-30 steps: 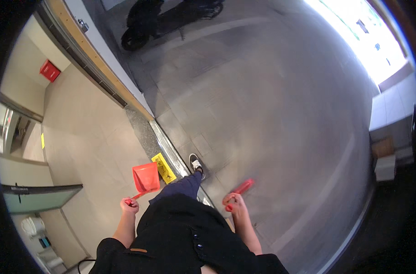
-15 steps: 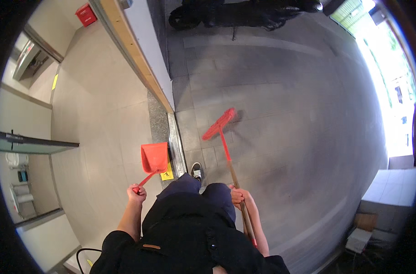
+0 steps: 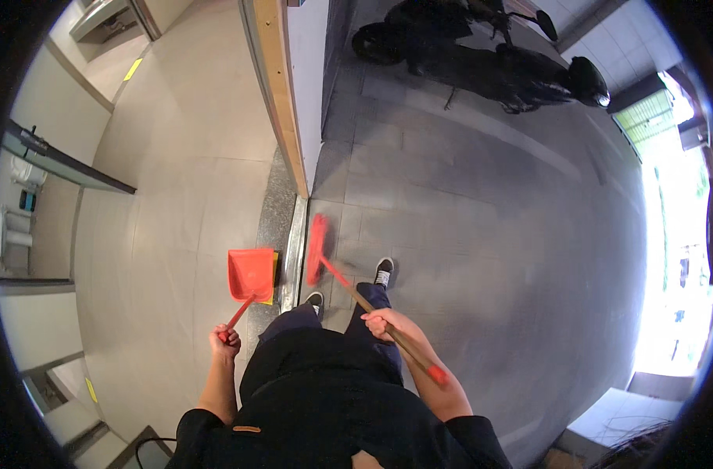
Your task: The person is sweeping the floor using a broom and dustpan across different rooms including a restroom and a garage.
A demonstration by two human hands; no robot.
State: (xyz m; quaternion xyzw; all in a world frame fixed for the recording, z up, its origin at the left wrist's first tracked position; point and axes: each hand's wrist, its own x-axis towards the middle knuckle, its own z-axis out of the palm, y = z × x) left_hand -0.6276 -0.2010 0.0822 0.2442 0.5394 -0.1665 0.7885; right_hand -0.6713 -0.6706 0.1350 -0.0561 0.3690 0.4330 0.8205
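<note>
My left hand (image 3: 225, 341) is closed around the handle of a red dustpan (image 3: 252, 273), held out on the left over the pale indoor floor and the stone threshold. Closed on the wooden shaft of a red broom (image 3: 317, 248) is my right hand (image 3: 381, 322). The broom slants up and left from my right forearm, its red head just right of the metal sill (image 3: 295, 250). Dustpan and broom head are apart, with the sill between them. Whether the bristles touch the ground, I cannot tell.
A wood-edged door frame (image 3: 274, 90) rises ahead along the threshold. Dark motorbikes (image 3: 481, 66) stand on the grey tiles at the far right. To the left an open door (image 3: 67, 160) juts out. A white box-like block (image 3: 618, 418) sits at lower right. My shoe (image 3: 384, 271) is on the grey tiles.
The broom head has swung left and nearer, up to the sill. My right hand has moved up and left with the shaft. One foot has stepped forward; the view has turned.
</note>
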